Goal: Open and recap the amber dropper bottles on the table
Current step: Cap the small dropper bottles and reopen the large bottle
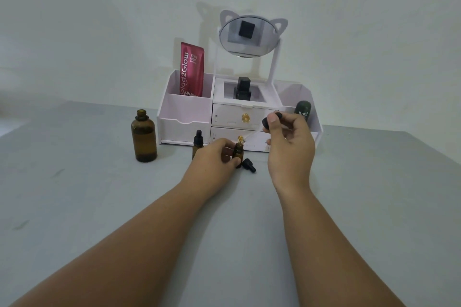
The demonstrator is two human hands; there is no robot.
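Left hand (214, 157) grips the small amber bottle (238, 153) upright on the tabletop (349, 207), right hand (289, 147) pinches its dropper cap (266, 124) above, pipette tip at the neck; I judge recapping in hand, so next I must lower it straight and twist.

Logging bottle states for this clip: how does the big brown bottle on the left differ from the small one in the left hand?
The big bottle is far taller and wider than the small bottle. The big bottle stands untouched; the left hand grips the small bottle. The right hand holds a dropper at the small bottle's mouth, none at the big bottle's. Both are amber, upright, uncapped.
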